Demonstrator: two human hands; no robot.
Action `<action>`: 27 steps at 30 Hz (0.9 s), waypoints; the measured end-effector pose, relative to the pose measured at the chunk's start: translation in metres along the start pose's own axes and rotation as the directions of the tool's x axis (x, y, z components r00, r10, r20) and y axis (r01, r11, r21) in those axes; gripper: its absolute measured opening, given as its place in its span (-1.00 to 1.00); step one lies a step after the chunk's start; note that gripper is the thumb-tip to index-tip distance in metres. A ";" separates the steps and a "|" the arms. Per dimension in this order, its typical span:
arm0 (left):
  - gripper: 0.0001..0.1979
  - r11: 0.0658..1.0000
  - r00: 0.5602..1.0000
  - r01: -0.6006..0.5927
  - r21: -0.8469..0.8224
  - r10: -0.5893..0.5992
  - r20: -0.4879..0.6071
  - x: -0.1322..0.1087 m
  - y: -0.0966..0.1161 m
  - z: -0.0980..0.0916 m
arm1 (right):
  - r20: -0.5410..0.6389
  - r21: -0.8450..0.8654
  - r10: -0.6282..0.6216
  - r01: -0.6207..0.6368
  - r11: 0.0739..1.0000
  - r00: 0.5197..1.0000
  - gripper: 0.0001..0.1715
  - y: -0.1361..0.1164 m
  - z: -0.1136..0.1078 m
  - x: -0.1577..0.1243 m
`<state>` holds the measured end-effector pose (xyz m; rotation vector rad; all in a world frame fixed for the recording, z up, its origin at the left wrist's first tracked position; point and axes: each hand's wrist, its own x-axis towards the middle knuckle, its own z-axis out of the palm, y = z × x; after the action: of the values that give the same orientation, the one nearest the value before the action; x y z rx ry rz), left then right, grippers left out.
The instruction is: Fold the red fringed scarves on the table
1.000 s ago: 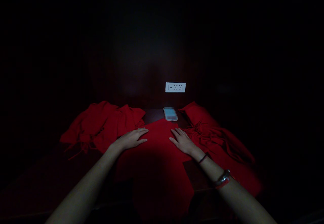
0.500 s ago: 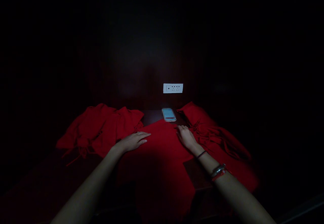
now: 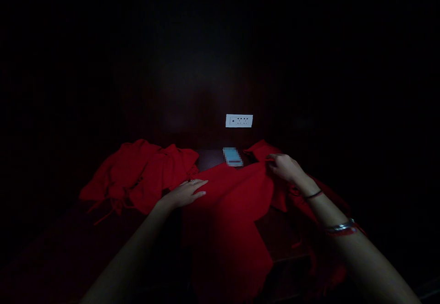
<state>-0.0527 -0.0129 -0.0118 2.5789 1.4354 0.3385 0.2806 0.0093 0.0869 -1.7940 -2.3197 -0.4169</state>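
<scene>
A red cloth (image 3: 227, 203) is spread over the dark table and hangs down over its front edge. My left hand (image 3: 187, 192) lies flat on the cloth's left part, fingers stretched toward the middle. To the right, my right hand (image 3: 285, 166) pinches the cloth's edge and holds it raised, so a slanting fold runs across it. Heaped red fabric (image 3: 140, 171) with thin dangling strings sits left of my left hand. More red fabric (image 3: 263, 148) lies behind and beneath my right hand, partly hidden by it.
Beyond the cloth a phone-like flat object (image 3: 233, 156), blurred out, rests on the table (image 3: 209, 158). A white socket panel (image 3: 239, 121) is fixed to the dark back wall. Deep shadow hides the surroundings.
My right hand has moved right and slightly up, closing on the cloth and lifting its right side off the table. My left hand stays nearly in place on the cloth.
</scene>
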 end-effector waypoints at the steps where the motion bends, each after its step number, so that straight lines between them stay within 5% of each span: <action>1: -0.45 1.000 1.000 0.001 0.001 -0.001 0.002 0.000 0.001 0.000 | 0.029 -0.060 0.022 -0.021 0.998 0.999 -0.67 0.004 -0.004 0.001; 5: -0.44 1.000 1.000 0.015 -0.005 -0.015 0.013 -0.001 0.003 0.000 | 0.025 -0.235 0.091 -0.083 0.968 0.996 -0.65 0.018 -0.016 0.007; 13: -0.51 1.000 1.000 0.009 0.013 -0.009 -0.013 0.000 0.001 0.002 | 0.137 -0.313 0.129 -0.080 0.946 0.982 -0.64 0.035 -0.035 0.014; 17: -0.54 0.999 1.000 0.014 0.029 -0.013 -0.027 0.001 0.004 0.000 | 0.228 -0.294 0.028 0.041 0.955 0.973 -0.71 0.001 -0.017 0.006; 20: -0.54 0.998 0.999 0.005 0.063 -0.002 -0.048 0.001 0.006 -0.001 | 0.234 -0.163 -0.191 0.232 0.959 0.953 -0.61 -0.043 0.002 -0.007; 23: -0.55 0.998 0.997 0.009 0.061 -0.004 -0.082 0.002 0.006 0.000 | 0.210 0.161 -0.483 0.457 0.875 0.850 -0.50 -0.082 0.025 -0.019; 27: -0.56 1.000 0.995 0.002 -0.008 -0.003 -0.097 0.002 0.003 0.000 | 0.190 0.191 -0.399 0.365 0.911 0.897 -0.46 -0.097 0.054 -0.015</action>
<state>-0.0494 -0.0122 -0.0112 2.5871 1.4653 0.4739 0.1922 -0.0095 0.0208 -1.3717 -2.7880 -0.0832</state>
